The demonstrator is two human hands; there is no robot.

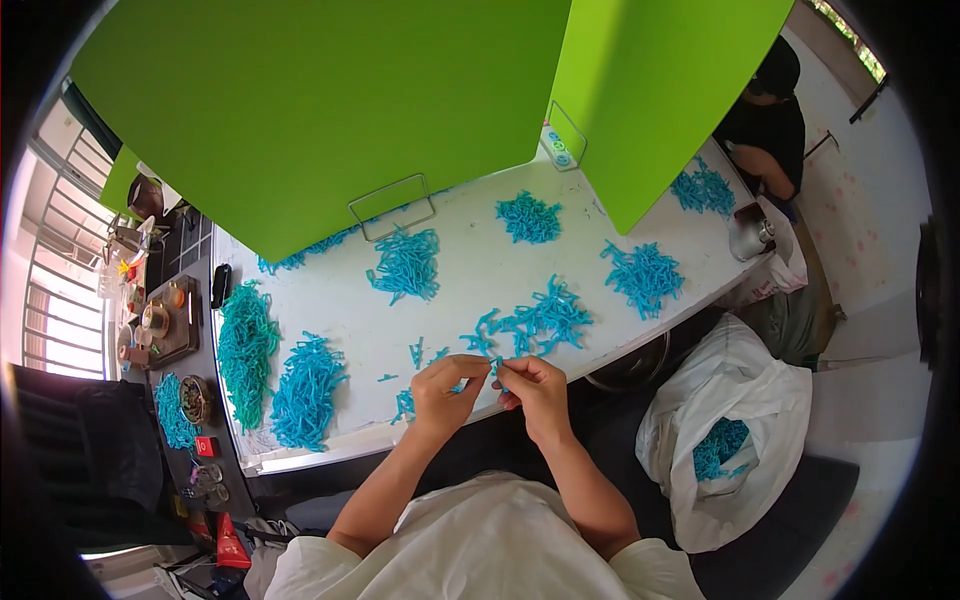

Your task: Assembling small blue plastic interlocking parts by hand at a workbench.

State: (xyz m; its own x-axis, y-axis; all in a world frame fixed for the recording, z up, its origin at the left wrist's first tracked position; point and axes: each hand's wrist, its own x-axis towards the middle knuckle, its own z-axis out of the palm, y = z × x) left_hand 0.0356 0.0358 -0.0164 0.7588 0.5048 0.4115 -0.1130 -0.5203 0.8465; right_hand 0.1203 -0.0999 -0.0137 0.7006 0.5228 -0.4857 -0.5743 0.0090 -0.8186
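Note:
My left hand [445,394] and my right hand [537,395] meet over the near edge of the white table [465,245], fingertips pinched together. Between them is a small blue plastic-looking piece [497,366], mostly covered by the fingers, so its exact kind cannot be made out. Just beyond my hands lies a loose spread of similar thin blue pieces [548,318]. A few single pieces [416,352] are scattered beside my left hand, and some show partly behind its wrist.
More blue heaps [307,392] [642,278] and a greener heap [246,350] lie around the table. Green panels [330,110] stand across its far side. A white sack [745,400] holding blue pieces is at right. A metal container [748,235] sits near a person [765,130].

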